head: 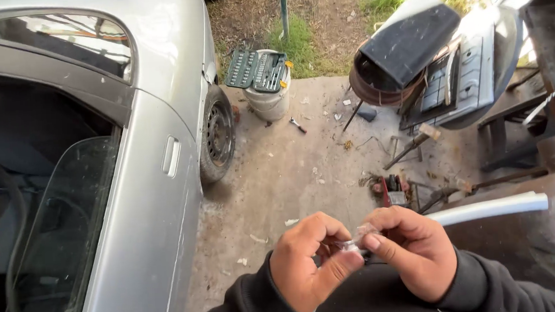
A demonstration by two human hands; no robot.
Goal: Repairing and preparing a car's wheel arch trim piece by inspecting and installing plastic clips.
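Both hands pinch a small clear plastic piece at chest level, beside a silver car.

The left hand (306,263) and right hand (406,251) meet low in the centre of the view, fingers curled closed, thumbs and forefingers pinching a small clear plastic piece (354,240) between them. The piece is crinkled, see-through and glossy; mostly hidden by fingers, so its exact shape cannot be told. Its long axis runs roughly left-right, tilted slightly up toward the right hand. Just behind the right hand a white pipe (489,208) runs off to the right. The silver car (158,202) stands left with its door window part-down. Farther off on the concrete floor (279,175): a white bucket (269,100) with an open socket set case (257,69) on top, and a loose wrench (297,125) near it.
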